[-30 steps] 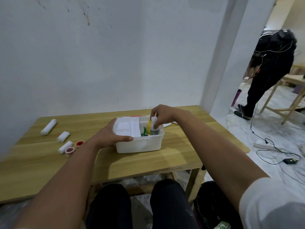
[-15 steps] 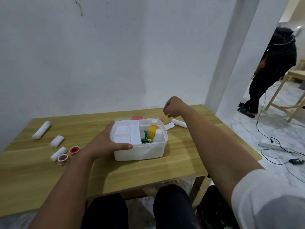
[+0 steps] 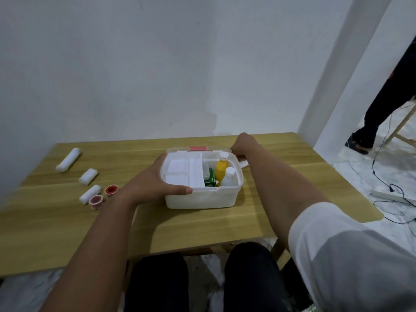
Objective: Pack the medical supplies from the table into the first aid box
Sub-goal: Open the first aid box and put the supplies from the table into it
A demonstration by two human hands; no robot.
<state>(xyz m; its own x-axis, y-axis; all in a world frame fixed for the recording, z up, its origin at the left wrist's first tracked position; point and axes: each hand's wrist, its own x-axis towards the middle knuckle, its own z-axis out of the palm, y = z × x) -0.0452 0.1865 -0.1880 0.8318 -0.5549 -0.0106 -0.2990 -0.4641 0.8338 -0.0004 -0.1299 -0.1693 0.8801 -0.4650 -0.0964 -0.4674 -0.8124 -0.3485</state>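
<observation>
The first aid box (image 3: 202,199) sits open near the middle of the wooden table (image 3: 281,199), a white plastic tub with a red latch at its far rim. In its right compartment a yellow bottle (image 3: 221,168) with a white cap stands upright, a white bottle (image 3: 229,180) leans just in front of it, and a green carton (image 3: 210,181) is wedged to their left. The left part is covered by a white tray insert (image 3: 182,174).

My left hand (image 3: 155,183) grips the box's left side: the thumb lies along the near rim and the fingers wrap the far left corner, so it is clamped on the box. My right hand (image 3: 243,144) reaches past the box's far right corner, curled down over something small and white on the table there; I cannot tell whether my fingers have closed on it.

Well to the left of the box lie three white bandage rolls (image 3: 89,176) in a loose line, the farthest one longest. Two small round red tape rolls (image 3: 110,190) rest beside the nearest bandage.

At the right edge of view, beyond the white wall corner, another person's dark legs (image 3: 378,113) stand on a pale floor with black cables (image 3: 394,192).
</observation>
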